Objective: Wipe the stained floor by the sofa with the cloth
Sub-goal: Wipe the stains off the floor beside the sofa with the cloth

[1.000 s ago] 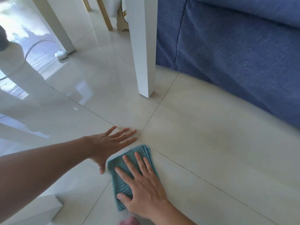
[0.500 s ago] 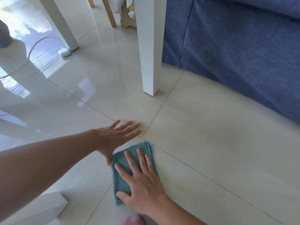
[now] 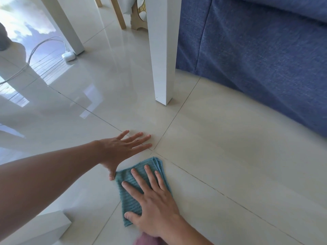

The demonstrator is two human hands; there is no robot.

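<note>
A folded teal cloth (image 3: 131, 195) lies flat on the glossy cream tile floor (image 3: 221, 147), just below where the grout lines cross. My right hand (image 3: 152, 202) presses down on it with fingers spread, palm covering its lower right part. My left hand (image 3: 122, 149) rests flat on the bare tile beside the cloth's upper left edge, fingers apart, thumb touching the cloth's corner. The blue fabric sofa (image 3: 256, 55) fills the upper right. No stain is plain to see on the tile.
A white table leg (image 3: 162, 55) stands on the floor above the hands, close to the sofa. Another white leg (image 3: 70, 29) and a white charger with cable (image 3: 68, 56) lie at upper left. A white block (image 3: 46, 227) sits at lower left.
Both hands and the cloth have hardly shifted on the floor. The view has tilted a little, so the table leg and sofa sit slightly further right in frame.
</note>
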